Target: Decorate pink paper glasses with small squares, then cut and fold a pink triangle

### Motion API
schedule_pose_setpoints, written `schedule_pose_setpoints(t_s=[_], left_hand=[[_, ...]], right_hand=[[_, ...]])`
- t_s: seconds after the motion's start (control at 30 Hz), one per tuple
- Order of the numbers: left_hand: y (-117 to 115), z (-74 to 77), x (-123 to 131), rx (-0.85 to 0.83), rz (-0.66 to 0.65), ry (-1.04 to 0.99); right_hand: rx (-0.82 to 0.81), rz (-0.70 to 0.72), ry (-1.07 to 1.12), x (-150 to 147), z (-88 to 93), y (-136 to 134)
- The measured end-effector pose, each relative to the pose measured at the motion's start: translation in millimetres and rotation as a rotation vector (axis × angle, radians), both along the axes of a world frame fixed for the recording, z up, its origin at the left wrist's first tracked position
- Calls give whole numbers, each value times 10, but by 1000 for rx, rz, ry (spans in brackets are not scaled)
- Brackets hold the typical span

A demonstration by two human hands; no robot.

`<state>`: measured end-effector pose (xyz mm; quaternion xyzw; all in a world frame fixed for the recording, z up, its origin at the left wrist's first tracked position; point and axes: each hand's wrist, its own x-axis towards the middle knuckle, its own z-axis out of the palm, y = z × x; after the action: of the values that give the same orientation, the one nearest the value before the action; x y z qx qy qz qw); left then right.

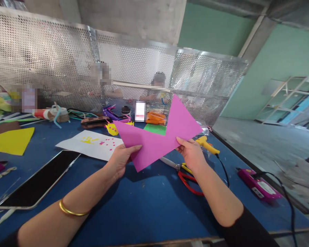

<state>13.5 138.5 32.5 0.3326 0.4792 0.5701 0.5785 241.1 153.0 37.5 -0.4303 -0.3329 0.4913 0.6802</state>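
Observation:
A pink sheet of craft paper (154, 140), with a V-shaped notch in its upper edge, is held up over the blue table. My left hand (122, 157) pinches its lower left part, thumb on the near face. At the lower right edge, my right hand (189, 151) grips it the same way. Below and behind the sheet lie scissors (187, 180) with red and yellow handles, partly hidden by my right hand. White paper (84, 145) with small pink and yellow pieces on it lies beyond my left hand. Green paper (154, 129) shows through the notch.
A tablet (39, 180) with a cable lies at left, near yellow paper (12, 140). A yellow glue gun (207, 144) and a magenta corded box (259, 185) are at right. An orange tool (156, 118) stands at the back, before a perforated metal screen (136, 58); people sit beyond it.

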Motion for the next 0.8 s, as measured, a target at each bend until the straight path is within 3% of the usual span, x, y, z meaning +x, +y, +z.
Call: schedule_pose_setpoints(t_s=[0.8], left_hand=[[-4,51,-33,-15,-32,36]], right_hand=[[-22,32,9,-39,-42,-4]])
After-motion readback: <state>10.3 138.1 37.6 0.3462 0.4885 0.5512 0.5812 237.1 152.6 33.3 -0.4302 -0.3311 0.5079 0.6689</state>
